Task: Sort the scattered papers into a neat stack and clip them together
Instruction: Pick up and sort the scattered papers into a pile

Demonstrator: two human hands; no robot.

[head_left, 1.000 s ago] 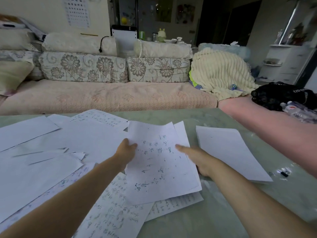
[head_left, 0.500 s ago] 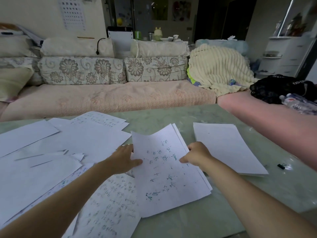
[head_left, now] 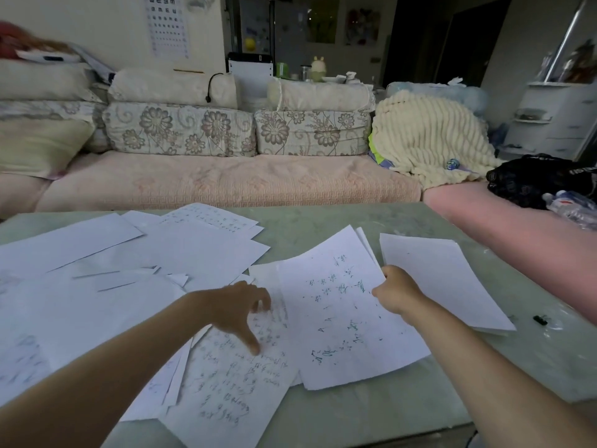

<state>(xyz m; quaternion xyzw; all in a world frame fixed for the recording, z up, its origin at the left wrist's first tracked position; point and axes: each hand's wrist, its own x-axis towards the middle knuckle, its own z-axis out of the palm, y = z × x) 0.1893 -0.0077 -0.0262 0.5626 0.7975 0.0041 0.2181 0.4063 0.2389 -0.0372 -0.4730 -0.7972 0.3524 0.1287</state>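
Observation:
White papers lie scattered over the left half of the pale green table [head_left: 339,221]. My right hand [head_left: 395,294] is shut on the right edge of a few handwritten sheets [head_left: 336,305], lifted and tilted near the table's middle. My left hand [head_left: 240,310] hovers open over another handwritten sheet [head_left: 232,389], its fingers spread and pointing down at it. A neat stack of blank sheets [head_left: 442,279] lies flat to the right of the held sheets. A small black binder clip [head_left: 540,319] rests on the table right of that stack.
A sofa with floral cushions [head_left: 181,129] runs along the table's far side. A cream blanket [head_left: 426,137], a black bag [head_left: 529,179] and a plastic bottle [head_left: 568,205] sit at the right. A pink cushioned seat [head_left: 517,240] borders the table's right edge.
My right hand has carried the handwritten sheets rightwards toward the blank stack. My left hand has let go of them and dropped over the sheet below.

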